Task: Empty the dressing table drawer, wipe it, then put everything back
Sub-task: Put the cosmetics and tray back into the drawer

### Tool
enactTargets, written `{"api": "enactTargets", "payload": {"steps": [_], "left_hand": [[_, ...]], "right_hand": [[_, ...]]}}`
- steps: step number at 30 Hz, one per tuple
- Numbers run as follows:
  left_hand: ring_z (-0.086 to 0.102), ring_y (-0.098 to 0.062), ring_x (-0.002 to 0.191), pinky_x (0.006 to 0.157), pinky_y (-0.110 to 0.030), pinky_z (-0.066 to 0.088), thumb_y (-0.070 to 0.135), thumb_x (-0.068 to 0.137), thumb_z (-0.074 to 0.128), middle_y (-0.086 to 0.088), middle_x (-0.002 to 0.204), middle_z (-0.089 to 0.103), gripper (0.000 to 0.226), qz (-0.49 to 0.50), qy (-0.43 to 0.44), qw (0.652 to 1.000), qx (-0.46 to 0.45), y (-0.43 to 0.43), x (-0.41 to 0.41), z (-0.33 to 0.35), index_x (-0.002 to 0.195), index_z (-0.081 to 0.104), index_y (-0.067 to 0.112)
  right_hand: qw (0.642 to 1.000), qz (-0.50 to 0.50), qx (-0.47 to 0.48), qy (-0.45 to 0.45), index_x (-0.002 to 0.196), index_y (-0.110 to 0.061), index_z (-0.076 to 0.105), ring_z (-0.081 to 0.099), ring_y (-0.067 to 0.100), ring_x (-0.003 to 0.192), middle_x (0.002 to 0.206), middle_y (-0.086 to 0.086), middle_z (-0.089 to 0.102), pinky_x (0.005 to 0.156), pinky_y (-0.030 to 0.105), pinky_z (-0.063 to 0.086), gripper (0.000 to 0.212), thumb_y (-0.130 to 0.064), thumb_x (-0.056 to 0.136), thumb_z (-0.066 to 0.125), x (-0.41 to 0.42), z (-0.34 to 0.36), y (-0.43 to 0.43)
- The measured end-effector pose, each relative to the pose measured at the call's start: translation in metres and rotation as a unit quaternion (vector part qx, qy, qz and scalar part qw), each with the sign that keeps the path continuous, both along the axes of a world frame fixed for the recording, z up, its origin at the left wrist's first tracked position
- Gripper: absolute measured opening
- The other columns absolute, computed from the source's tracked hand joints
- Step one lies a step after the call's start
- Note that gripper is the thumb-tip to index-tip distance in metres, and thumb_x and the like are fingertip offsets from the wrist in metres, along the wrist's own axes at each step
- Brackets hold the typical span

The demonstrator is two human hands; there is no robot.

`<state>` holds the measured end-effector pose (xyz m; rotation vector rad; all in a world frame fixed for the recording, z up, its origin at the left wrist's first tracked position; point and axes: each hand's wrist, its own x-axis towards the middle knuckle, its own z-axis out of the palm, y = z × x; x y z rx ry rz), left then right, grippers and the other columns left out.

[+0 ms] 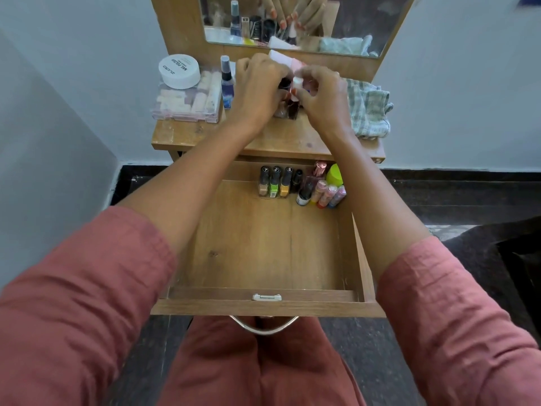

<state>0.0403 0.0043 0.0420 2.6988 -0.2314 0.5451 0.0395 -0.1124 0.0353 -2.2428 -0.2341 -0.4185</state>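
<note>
The wooden drawer (263, 259) is pulled out toward me. Along its back wall stand three nail polish bottles (275, 183), a small dark bottle (304, 194), several pink tubes (328, 196) and a yellow-green cap (334, 174). On the tabletop, my left hand (257, 86) and my right hand (322, 95) are closed around a cluster of small dark nail polish bottles (288, 108). My right fingers pinch a bottle with a white cap (298, 82). Which bottles the left fingers hold is hidden.
On the dressing table top (205, 136) sit a clear plastic organiser box (187, 104) with a white round jar (179, 71) on it, a blue spray bottle (227, 83), a pink-white item (281, 58) and a checked cloth (370, 109). A mirror (351, 22) stands behind.
</note>
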Motion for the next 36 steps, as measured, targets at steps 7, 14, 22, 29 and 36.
{"api": "enactTargets", "payload": {"steps": [7,14,22,29,36], "left_hand": [[0.045,-0.022,0.115,0.088,-0.026,0.025,0.012,0.087,0.056,-0.003,0.112,0.062,0.028,-0.012,0.016,1.0,-0.005,-0.001,-0.004,0.003,0.112,0.064,0.022],[0.056,-0.021,0.105,0.091,-0.035,0.045,0.014,0.081,0.065,-0.006,0.106,0.068,0.026,-0.071,0.026,0.993,-0.086,-0.001,-0.036,0.008,0.107,0.068,0.014],[0.052,0.003,0.097,0.085,-0.003,0.037,0.01,0.081,0.065,-0.001,0.115,0.066,0.034,-0.089,0.073,0.977,-0.177,-0.003,-0.088,-0.001,0.115,0.063,0.012],[0.064,-0.016,0.096,0.086,-0.027,0.05,0.008,0.079,0.067,-0.005,0.105,0.07,0.029,-0.082,0.14,0.971,-0.173,-0.005,-0.107,-0.045,0.108,0.068,0.011],[0.064,-0.02,0.09,0.08,-0.033,0.051,0.002,0.075,0.066,-0.009,0.099,0.07,0.027,-0.052,0.202,0.963,-0.169,-0.008,-0.107,-0.083,0.1,0.069,0.009]], "right_hand": [[1.0,0.0,0.013,0.004,0.094,-0.001,0.064,0.046,-0.004,0.063,0.08,-0.002,0.055,0.063,0.007,0.042,0.014,0.0,0.081,0.061,-0.002,0.001,-0.003],[1.0,0.012,0.015,-0.009,0.094,-0.003,0.066,0.048,-0.006,0.064,0.081,0.0,0.057,0.063,0.005,0.043,0.017,0.0,0.078,0.065,-0.032,0.008,-0.015],[0.999,0.042,0.005,0.018,0.105,-0.009,0.068,0.058,0.009,0.072,0.081,0.005,0.065,0.065,0.011,0.046,0.026,-0.004,0.08,0.065,-0.083,0.003,-0.025],[0.991,0.089,-0.039,0.096,0.095,-0.003,0.069,0.057,0.001,0.056,0.084,0.007,0.062,0.053,0.008,0.045,0.017,0.0,0.081,0.061,-0.101,-0.031,-0.029],[0.981,0.082,-0.146,0.097,0.097,-0.006,0.071,0.056,0.03,0.092,0.1,0.013,0.066,0.081,0.037,0.045,0.022,0.0,0.079,0.059,-0.098,-0.064,-0.026]]}}
